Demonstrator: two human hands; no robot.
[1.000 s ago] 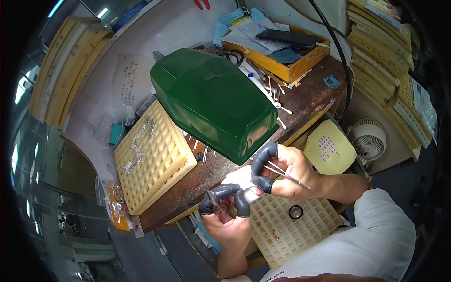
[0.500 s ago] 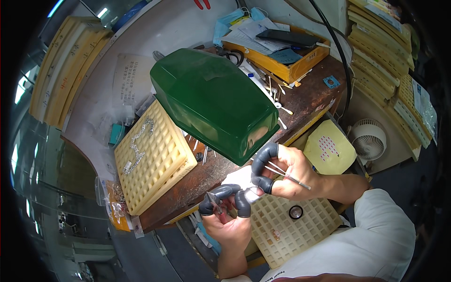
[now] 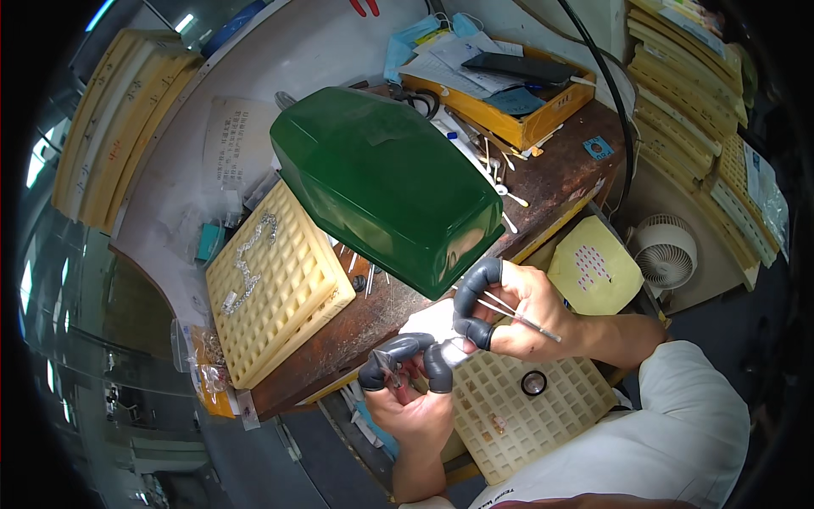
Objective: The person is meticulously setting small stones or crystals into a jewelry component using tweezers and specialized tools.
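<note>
My left hand [image 3: 409,386], with black rubber cots on its fingertips, is closed below the front end of a green lamp hood [image 3: 386,191]. A shiny metal piece [image 3: 386,363] shows at its fingers, too small to name. Facing it from the right is my right hand [image 3: 517,314], its thumb and finger in black cots and pinched together. Slim metal tweezers [image 3: 536,326] lie across that hand, gripped in it. Bright light washes out the small gap between both hands, so whatever is held there cannot be made out.
Below my hands lies a cream gridded tray [image 3: 564,403] bearing a round black-rimmed loupe [image 3: 534,383]. Another gridded tray [image 3: 292,314] at left carries a silver chain [image 3: 246,271]. Behind stand a yellow box of papers [image 3: 543,123] and cotton swabs [image 3: 513,199]; a white fan [image 3: 666,250] is at right.
</note>
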